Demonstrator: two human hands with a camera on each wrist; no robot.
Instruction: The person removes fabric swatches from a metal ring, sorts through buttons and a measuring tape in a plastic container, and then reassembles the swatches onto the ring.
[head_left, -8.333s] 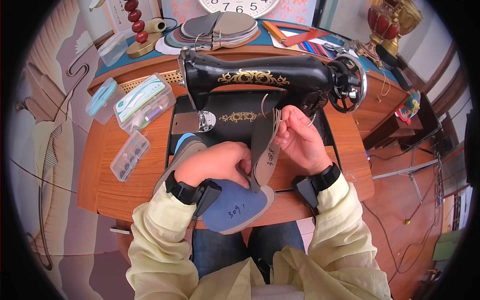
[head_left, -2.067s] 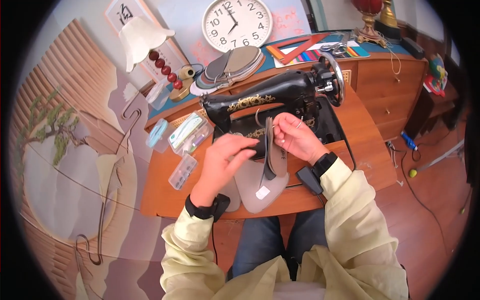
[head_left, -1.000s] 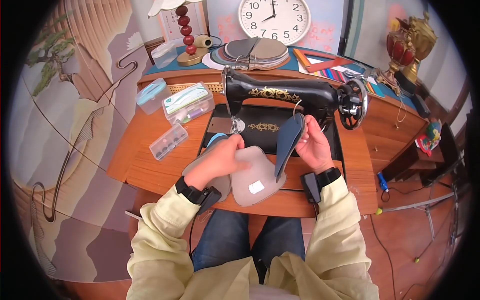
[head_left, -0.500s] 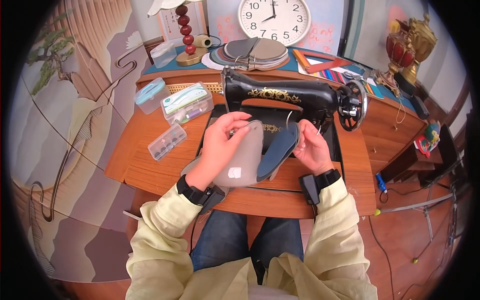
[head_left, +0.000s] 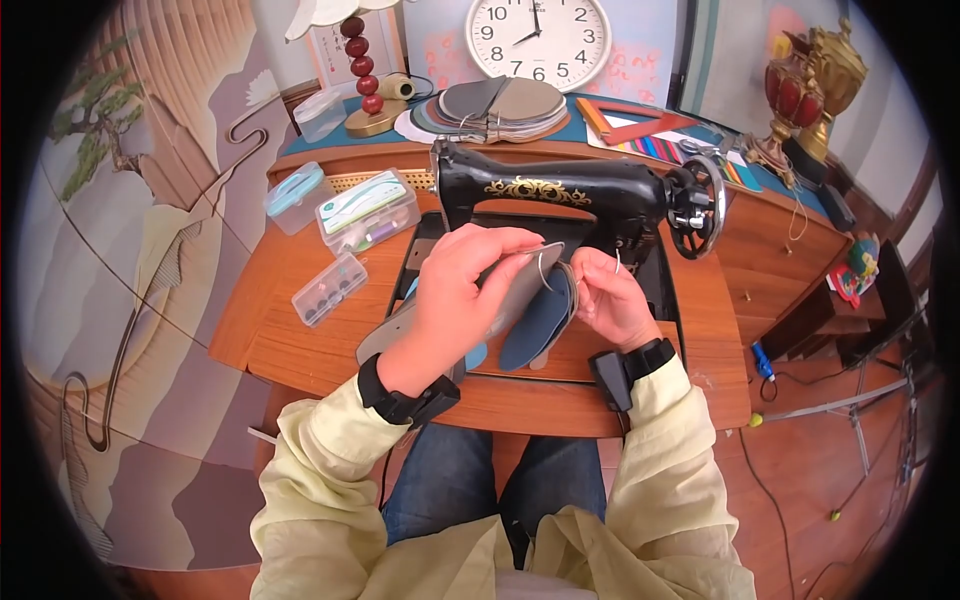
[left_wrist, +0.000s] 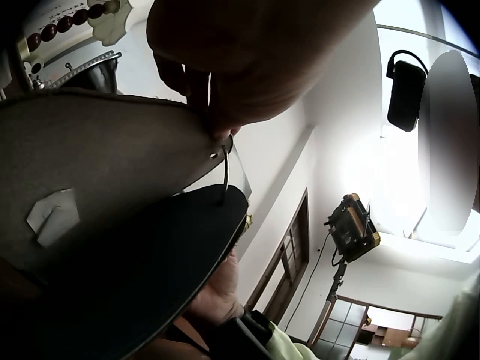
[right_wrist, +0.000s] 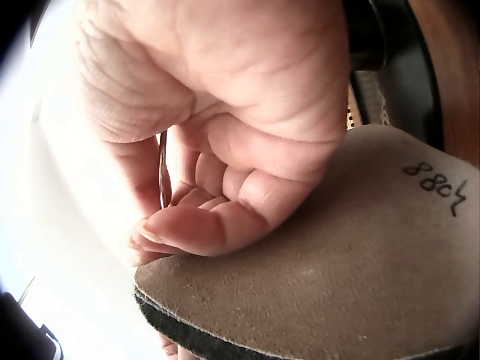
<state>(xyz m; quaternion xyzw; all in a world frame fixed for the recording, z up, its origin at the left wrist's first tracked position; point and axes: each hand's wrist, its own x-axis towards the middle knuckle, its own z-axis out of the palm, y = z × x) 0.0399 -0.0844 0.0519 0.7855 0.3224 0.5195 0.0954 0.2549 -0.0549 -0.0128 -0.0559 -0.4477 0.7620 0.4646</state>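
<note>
My left hand (head_left: 452, 292) pinches the top end of a grey swatch (left_wrist: 112, 142) shaped like a shoe sole. Near that end is a small hole, and a white label is stuck lower down. An open metal ring (left_wrist: 226, 174) runs from the dark blue swatch (head_left: 538, 328) up to the grey one's tip, beside my left fingertips. My right hand (head_left: 612, 300) pinches the ring over the small stack it carries. The stack's outer swatch (right_wrist: 360, 262) is brown with handwritten marks. Another grey swatch (head_left: 378, 338) lies on the table, partly hidden by my left forearm.
A black sewing machine (head_left: 545, 180) stands just beyond my hands. At left are a small button case (head_left: 330, 290) and clear plastic boxes (head_left: 368, 212). A ringed swatch pile (head_left: 500, 105) sits on the rear shelf, with set squares (head_left: 630, 125) to its right.
The left hand picked up the labelled grey swatch from the table, raised it and brought its holed end right to the ring. The right hand keeps holding the ringed stack, nearly in place.
</note>
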